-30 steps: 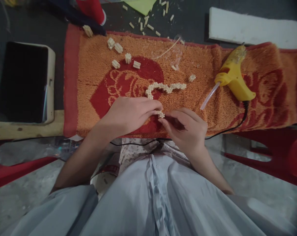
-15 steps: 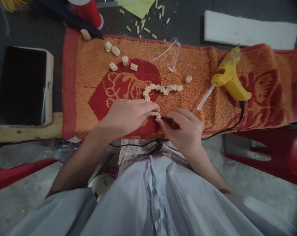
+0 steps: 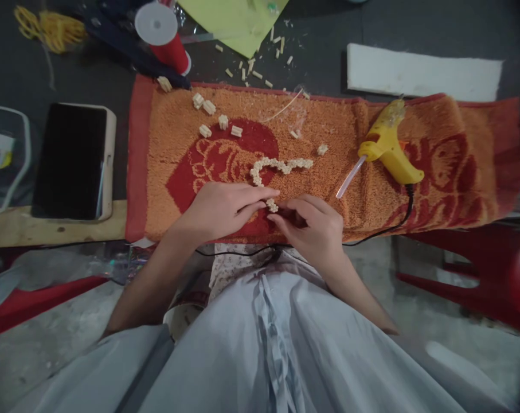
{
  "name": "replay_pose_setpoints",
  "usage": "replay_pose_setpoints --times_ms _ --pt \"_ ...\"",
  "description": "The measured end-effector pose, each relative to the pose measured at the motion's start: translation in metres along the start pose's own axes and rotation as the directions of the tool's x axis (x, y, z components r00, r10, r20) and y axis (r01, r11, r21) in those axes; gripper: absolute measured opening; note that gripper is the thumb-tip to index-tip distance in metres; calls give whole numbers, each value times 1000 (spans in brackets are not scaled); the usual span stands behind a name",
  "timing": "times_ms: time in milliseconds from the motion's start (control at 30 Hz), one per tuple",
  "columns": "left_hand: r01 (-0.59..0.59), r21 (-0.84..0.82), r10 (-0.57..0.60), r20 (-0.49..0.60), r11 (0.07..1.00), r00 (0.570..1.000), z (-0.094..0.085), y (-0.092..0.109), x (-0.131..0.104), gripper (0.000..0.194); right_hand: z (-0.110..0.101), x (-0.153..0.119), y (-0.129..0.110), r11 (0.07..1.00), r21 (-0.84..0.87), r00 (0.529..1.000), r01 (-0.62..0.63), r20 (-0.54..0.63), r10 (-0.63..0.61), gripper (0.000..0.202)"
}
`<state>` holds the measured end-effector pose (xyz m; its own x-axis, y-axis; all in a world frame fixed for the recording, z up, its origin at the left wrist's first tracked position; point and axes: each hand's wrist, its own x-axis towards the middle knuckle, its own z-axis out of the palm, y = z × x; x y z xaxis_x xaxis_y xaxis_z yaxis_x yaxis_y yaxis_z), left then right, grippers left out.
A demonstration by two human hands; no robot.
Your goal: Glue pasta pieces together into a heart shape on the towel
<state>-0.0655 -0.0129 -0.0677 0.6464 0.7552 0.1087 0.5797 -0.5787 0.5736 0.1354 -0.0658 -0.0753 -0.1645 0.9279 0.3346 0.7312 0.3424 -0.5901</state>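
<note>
Between my hands is a small cluster of short cream-coloured sticks [image 3: 272, 205], its bumpy end facing up. My left hand [image 3: 219, 209] comes from the left, its thumb and fingertips closed at the cluster's left side. From the other side my right hand [image 3: 313, 223] pinches the cluster with thumb and curled fingers; part of the grip is hidden. Just beyond my fingers, a wavy chain of joined clusters [image 3: 281, 165] lies on the orange and red towel [image 3: 328, 126]. A single cluster [image 3: 322, 149] rests to the right of the chain.
A yellow glue gun [image 3: 388, 143] with a clear glue stick lies on the right, its cord trailing along the towel's front edge. Several more clusters [image 3: 223, 121] sit at the back left. A phone [image 3: 73, 163], a red thread spool [image 3: 169, 49] and a white foam strip [image 3: 423, 71] surround the towel.
The camera's view has tilted and shifted, showing more of the table's back and left. The cluster has turned slightly between my fingers, and my left fingers look a little straighter.
</note>
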Motion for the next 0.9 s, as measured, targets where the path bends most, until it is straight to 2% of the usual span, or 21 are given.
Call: replay_pose_setpoints --times_ms 167,300,433,567,733,900 --pt "93 -92 -102 -89 991 991 -3 4 -9 26 -1 -2 2 1000 6 999 -28 29 28 20" --pt "128 -87 -140 -152 988 978 -3 7 -13 19 0 -1 2 999 13 998 -37 44 36 24" --pt "123 -37 -126 -88 992 988 -1 7 -10 24 1 1 2 999 35 999 -37 40 35 23" --pt "51 45 -50 -30 998 998 1 4 -5 31 1 2 2 997 71 1000 -24 21 23 20" --pt "-22 128 23 -2 992 1000 1 1 -3 29 1 2 1 998 67 1000 -17 4 17 17" --pt "-8 160 6 19 987 1000 0 2 -1 28 4 1 1 998 59 1000 -28 6 28 17"
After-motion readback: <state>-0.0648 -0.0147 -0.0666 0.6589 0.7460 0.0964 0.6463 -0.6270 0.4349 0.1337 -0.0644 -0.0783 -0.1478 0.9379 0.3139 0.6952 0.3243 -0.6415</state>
